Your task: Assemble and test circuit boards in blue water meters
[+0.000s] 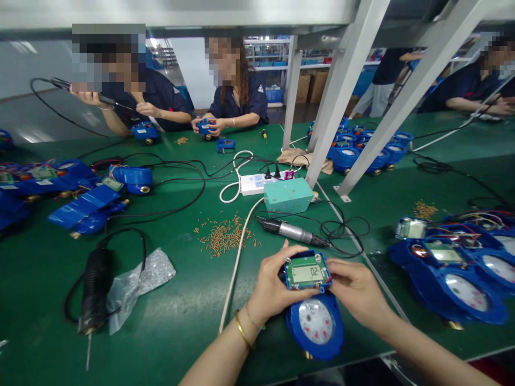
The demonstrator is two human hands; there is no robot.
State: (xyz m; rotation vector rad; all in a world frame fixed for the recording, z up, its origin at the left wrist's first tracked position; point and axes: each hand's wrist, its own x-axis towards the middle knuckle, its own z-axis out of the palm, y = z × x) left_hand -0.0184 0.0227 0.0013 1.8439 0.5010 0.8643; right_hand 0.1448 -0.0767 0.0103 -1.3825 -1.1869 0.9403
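A blue water meter (316, 321) with a round white dial lies at the near edge of the green table (189, 300). On its upper part sits a green circuit board with an LCD display (308, 272). My left hand (273, 284) grips the board's left side, thumb along its top edge. My right hand (356, 292) pinches the board's right side. Both hands are closed on this meter assembly.
A silver electric screwdriver (292, 231) and a teal box (287, 195) lie just beyond my hands, beside a scatter of brass screws (225, 236). More blue meters (454, 273) crowd the right; a black screwdriver (94, 287) lies left. Other people work across the table.
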